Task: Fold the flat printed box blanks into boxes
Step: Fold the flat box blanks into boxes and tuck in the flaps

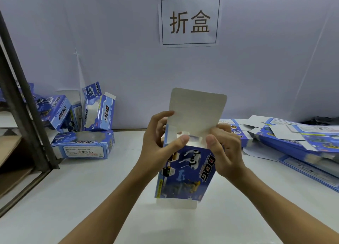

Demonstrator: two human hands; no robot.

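I hold a blue printed "DOG" box (185, 172) upright above the white table (82, 198), opened into a tube. Its white top flap (197, 111) stands up toward the wall. My left hand (159, 143) grips the box's upper left corner, thumb laid across the open top. My right hand (225, 148) grips the upper right corner, thumb at the rim. A white bottom flap hangs below the box. Folded boxes (82, 144) lie heaped at the left. A stack of flat blanks (297, 143) lies at the right.
A dark metal shelf post (23, 100) slants up at the left, with wooden shelf boards (11, 148) beside it. A paper sign with two characters (189, 21) hangs on the pale wall behind the table.
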